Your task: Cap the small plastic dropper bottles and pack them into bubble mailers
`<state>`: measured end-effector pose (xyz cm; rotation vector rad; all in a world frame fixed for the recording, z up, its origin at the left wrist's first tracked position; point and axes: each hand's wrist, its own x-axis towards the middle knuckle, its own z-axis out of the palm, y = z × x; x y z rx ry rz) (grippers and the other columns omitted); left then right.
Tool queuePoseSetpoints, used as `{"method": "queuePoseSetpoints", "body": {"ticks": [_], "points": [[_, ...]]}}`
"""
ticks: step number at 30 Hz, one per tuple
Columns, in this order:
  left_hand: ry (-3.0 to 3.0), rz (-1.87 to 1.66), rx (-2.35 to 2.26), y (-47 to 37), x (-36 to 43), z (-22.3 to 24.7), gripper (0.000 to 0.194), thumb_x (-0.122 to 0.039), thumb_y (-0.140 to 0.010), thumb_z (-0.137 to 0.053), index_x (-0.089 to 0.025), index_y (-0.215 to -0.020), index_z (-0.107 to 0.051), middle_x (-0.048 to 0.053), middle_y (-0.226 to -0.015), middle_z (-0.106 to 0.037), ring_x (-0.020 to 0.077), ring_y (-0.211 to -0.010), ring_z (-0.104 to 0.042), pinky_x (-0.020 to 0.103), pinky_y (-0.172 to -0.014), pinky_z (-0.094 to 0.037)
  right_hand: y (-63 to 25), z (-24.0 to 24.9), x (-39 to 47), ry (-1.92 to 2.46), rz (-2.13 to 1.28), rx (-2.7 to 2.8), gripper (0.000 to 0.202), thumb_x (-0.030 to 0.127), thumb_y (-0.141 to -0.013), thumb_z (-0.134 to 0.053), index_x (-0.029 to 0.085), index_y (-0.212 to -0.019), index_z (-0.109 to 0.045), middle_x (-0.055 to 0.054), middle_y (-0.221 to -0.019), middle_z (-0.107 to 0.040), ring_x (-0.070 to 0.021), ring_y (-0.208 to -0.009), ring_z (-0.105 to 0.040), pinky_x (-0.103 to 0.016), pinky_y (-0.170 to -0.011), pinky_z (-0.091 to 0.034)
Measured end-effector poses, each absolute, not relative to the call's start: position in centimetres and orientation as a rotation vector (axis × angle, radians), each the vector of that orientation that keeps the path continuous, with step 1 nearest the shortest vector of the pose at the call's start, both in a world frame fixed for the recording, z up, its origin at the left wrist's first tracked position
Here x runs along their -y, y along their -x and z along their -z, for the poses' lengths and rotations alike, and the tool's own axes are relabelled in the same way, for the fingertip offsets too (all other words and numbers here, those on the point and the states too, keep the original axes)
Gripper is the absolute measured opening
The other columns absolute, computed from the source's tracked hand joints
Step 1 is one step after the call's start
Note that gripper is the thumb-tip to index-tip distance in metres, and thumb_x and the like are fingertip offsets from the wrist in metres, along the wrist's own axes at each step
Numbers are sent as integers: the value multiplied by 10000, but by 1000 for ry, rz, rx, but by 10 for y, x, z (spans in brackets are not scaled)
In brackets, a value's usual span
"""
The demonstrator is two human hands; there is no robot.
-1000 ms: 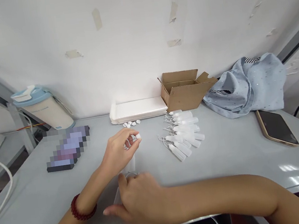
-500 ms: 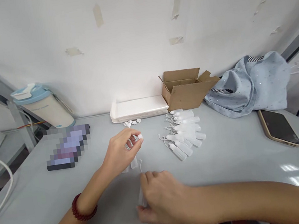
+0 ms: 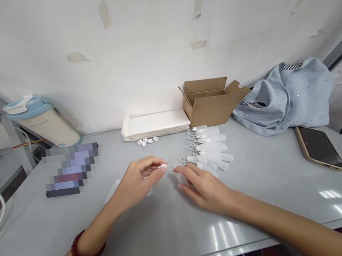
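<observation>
Between its thumb and fingers, my left hand (image 3: 141,178) pinches a small white cap (image 3: 163,166). My right hand (image 3: 200,185) is closed around a translucent plastic bottle (image 3: 182,178), just to the right of the left fingertips and apart from them. Behind my right hand lies a group of similar bottles (image 3: 213,147) with thin white cap straps. A few more bottles (image 3: 112,190) are partly hidden behind my left hand and wrist. Several small white caps (image 3: 147,141) lie on the table in front of the white stack.
At the back stand a stack of white envelopes (image 3: 157,123) and an open cardboard box (image 3: 208,108). A blue cloth bag (image 3: 284,99) and a phone (image 3: 321,147) are right; a tumbler (image 3: 49,124) and a blurred-out device (image 3: 73,169) are left, on the grey table (image 3: 161,239).
My right hand has moved forward and right from the table's front edge, bringing the bottle near the others. My left hand still pinches the cap. The view has shifted slightly.
</observation>
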<state>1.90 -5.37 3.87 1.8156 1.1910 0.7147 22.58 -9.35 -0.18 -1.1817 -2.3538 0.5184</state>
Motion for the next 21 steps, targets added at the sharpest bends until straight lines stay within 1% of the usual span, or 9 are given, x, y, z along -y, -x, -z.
{"method": "queuePoseSetpoints", "body": {"ticks": [3, 6, 9, 12, 14, 17, 21], "points": [[-1786, -609, -1114, -21, 57, -40, 192, -346, -840, -541, -225, -849, -690, -24, -665, -620, 112, -561, -550, 194, -472, -426, -225, 2, 93, 1198, -471, 2343, 308, 187, -891, -464, 173, -1198, -447, -75, -966, -549, -163, -745, -550, -285, -627, -478], [-1818, -610, -1087, -24, 61, -39, 149, -311, -828, -559, -225, -834, -681, -29, -690, -638, 111, -597, -560, 196, -523, -442, -224, 4, 91, 1210, -470, 2338, 274, 199, -890, -480, 175, -1162, -473, -81, -989, -564, -158, -731, -561, -276, -605, -479], [-1863, -612, -1117, -27, 63, -38, 113, -290, -798, -591, -199, -784, -656, -24, -685, -637, 115, -607, -564, 208, -560, -456, -223, 8, 90, 1194, -489, 2302, 226, 213, -888, -495, 168, -1110, -497, -86, -991, -577, -141, -689, -562, -274, -606, -486], [-1917, -581, -1144, -29, 64, -36, 117, -288, -784, -598, -182, -765, -642, -18, -658, -630, 125, -599, -565, 226, -568, -462, -223, 12, 91, 1179, -485, 2255, 170, 222, -880, -512, 164, -1039, -521, -92, -985, -583, -137, -669, -564, -277, -600, -495], [-1945, -549, -1147, -30, 65, -35, 144, -303, -799, -580, -177, -781, -646, -7, -682, -646, 135, -619, -575, 238, -586, -468, -222, 15, 91, 1158, -465, 2235, 157, 224, -875, -520, 163, -1020, -530, -92, -974, -585, -138, -663, -567, -274, -580, -497], [-1942, -510, -1137, -31, 65, -33, 182, -323, -824, -556, -171, -806, -653, 7, -723, -669, 145, -653, -593, 249, -615, -477, -222, 18, 91, 1095, -333, 2219, 153, 203, -874, -509, 158, -1016, -544, -98, -937, -591, -168, -719, -577, -277, -564, -494], [-1884, -534, -1106, -34, 67, -32, 182, -311, -842, -543, -169, -820, -655, 9, -758, -677, 143, -682, -606, 239, -632, -489, -222, 16, 91, 1038, -85, 2188, 140, 144, -861, -496, 156, -977, -573, -103, -885, -600, -208, -787, -534, -322, -614, -489]]}}
